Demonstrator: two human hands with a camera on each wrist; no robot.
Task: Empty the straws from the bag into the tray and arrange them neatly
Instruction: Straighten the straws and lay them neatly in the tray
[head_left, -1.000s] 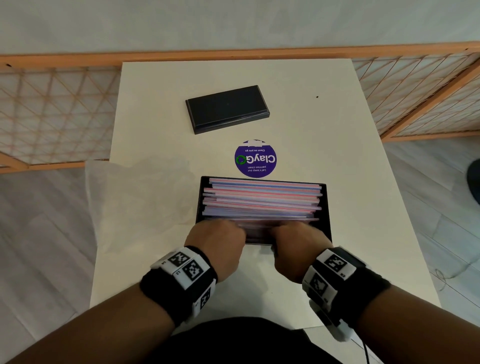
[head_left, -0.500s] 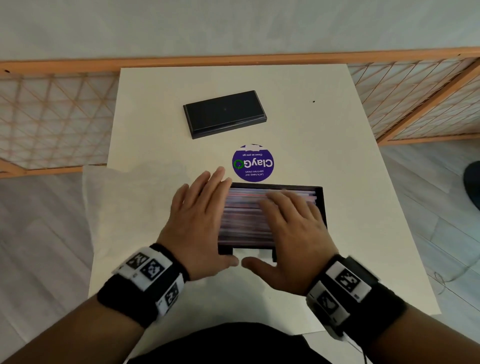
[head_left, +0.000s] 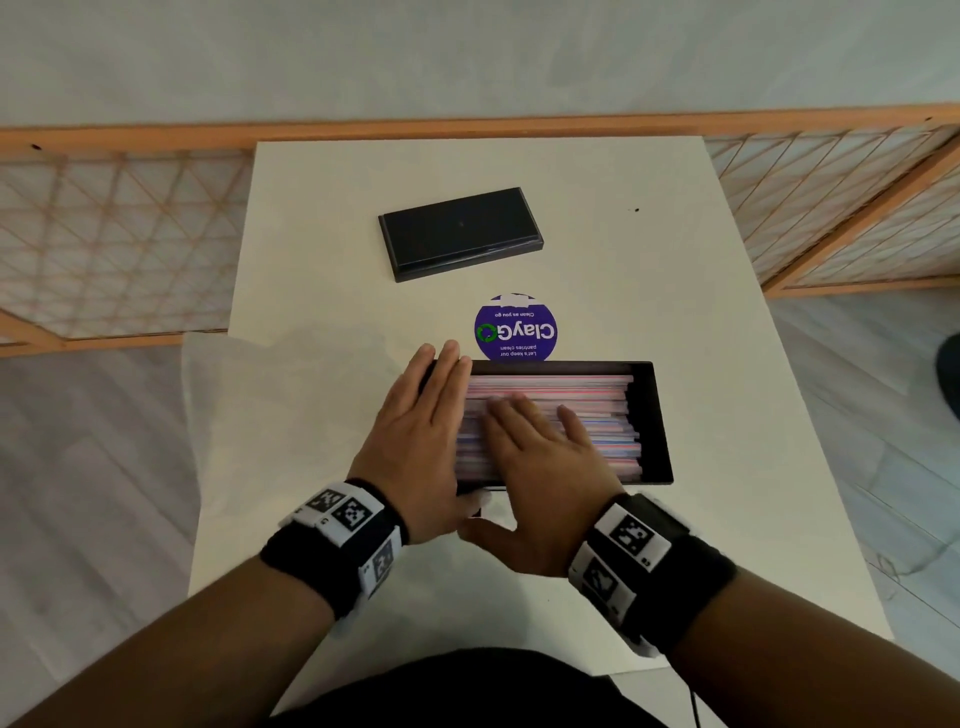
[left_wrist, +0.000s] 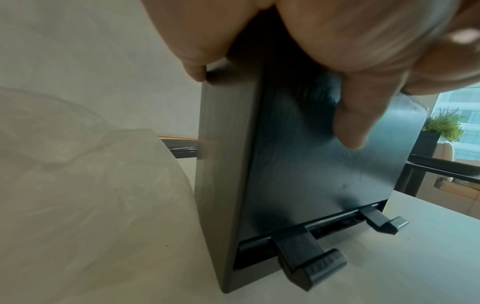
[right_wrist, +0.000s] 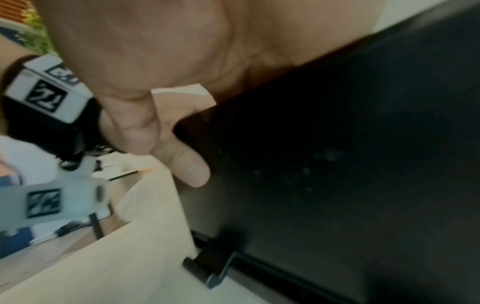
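Observation:
A black tray (head_left: 657, 431) sits on the white table, filled with pink and blue straws (head_left: 597, 410) lying left to right. My left hand (head_left: 415, 441) lies flat over the tray's left end, fingers straight and reaching the far rim. My right hand (head_left: 540, 467) presses flat on the straws beside it. Both thumbs rest against the tray's near outer side: the left thumb (left_wrist: 350, 127) on the tray (left_wrist: 324, 174), the right thumb (right_wrist: 187, 164) on the tray (right_wrist: 337, 164). The empty clear bag (head_left: 285, 415) lies crumpled to the left, touching the tray.
A flat black box (head_left: 460, 234) lies further back on the table (head_left: 701, 312), with a round purple sticker (head_left: 515, 328) between it and the tray. Black clip feet (left_wrist: 309, 265) stick out under the tray's near side. A wooden lattice screen (head_left: 104, 234) stands behind.
A second ago both hands were curled at the tray's near edge. They have since spread flat over the straws, and the left hand has slid to the tray's left end.

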